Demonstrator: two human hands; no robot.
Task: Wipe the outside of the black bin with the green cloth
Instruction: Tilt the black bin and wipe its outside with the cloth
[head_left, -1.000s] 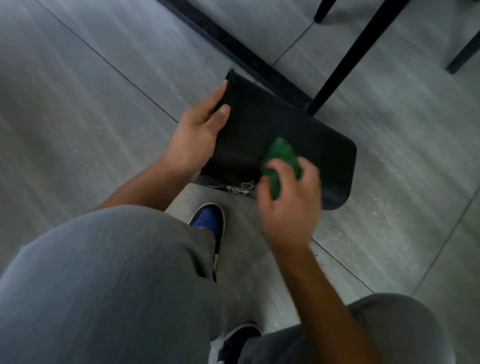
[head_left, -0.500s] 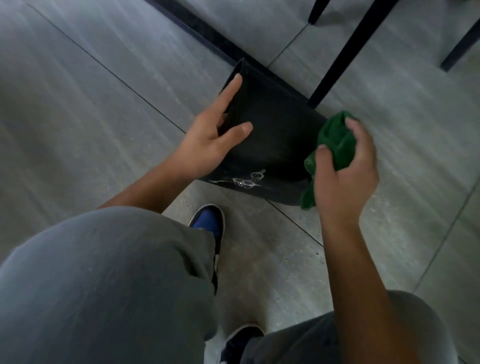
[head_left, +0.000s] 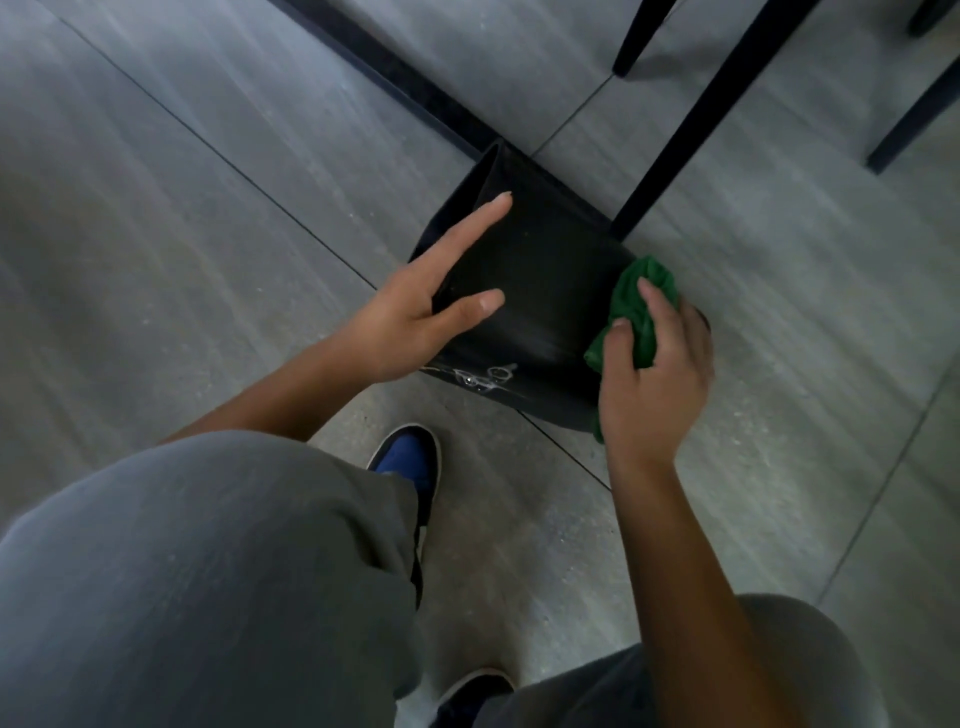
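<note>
- The bin (head_left: 524, 291) sits on the floor (head_left: 208, 208), against a black leg (head_left: 691, 124).
- Your left hand (head_left: 410, 317) lies spread on its near face, fingers apart (likely bracing it against the wiping push).
- Your right hand (head_left: 649, 374) bunches the cloth (head_left: 641, 306), pressing it onto the bin's right side.

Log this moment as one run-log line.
left hand open, steadying black plastic bin | right hand gripping bunched green cloth against bin's right side | grey tiled floor
</note>
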